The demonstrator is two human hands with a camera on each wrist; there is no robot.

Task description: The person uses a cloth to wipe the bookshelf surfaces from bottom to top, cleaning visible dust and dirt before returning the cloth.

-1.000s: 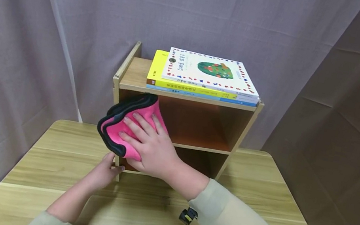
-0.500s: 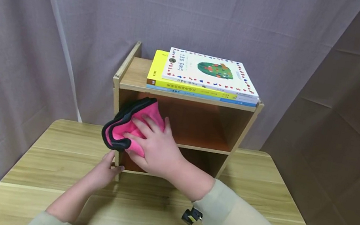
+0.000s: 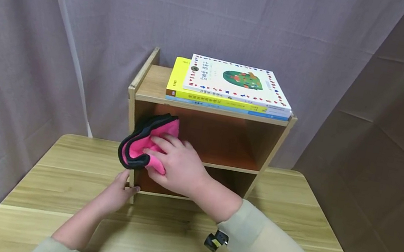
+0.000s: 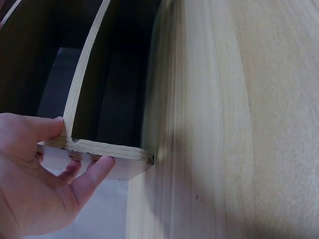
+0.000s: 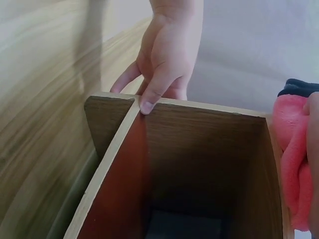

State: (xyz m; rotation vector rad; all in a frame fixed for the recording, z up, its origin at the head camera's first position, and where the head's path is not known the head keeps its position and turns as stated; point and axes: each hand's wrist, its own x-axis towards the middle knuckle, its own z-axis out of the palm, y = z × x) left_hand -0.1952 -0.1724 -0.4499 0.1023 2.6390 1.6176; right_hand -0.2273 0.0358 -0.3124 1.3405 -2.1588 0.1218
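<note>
A small wooden bookshelf (image 3: pixel 224 136) with open compartments stands on the table. Low on its left side panel (image 4: pixel 117 167), my left hand (image 3: pixel 115 195) grips the edge, thumb on the front of the bottom board and fingers against the panel's outer face; the right wrist view also shows this left hand (image 5: pixel 167 59). My right hand (image 3: pixel 182 167) holds a folded pink cloth (image 3: pixel 164 130) with black trim at the left panel's front edge, around the middle board's height. Its fingers bend into the cloth. At the right wrist view's right border, the cloth (image 5: pixel 289 129) overlaps the shelf's edge.
Several books lie stacked flat on the shelf's top, a white one (image 3: pixel 242 81) uppermost over a yellow one (image 3: pixel 176 76). The wooden table (image 3: pixel 289 231) extends around the shelf. Grey curtains (image 3: pixel 222 12) hang behind and to both sides.
My right hand and the cloth have shifted slightly right and down along the left panel, and its fingers have bent more. The left hand keeps its place.
</note>
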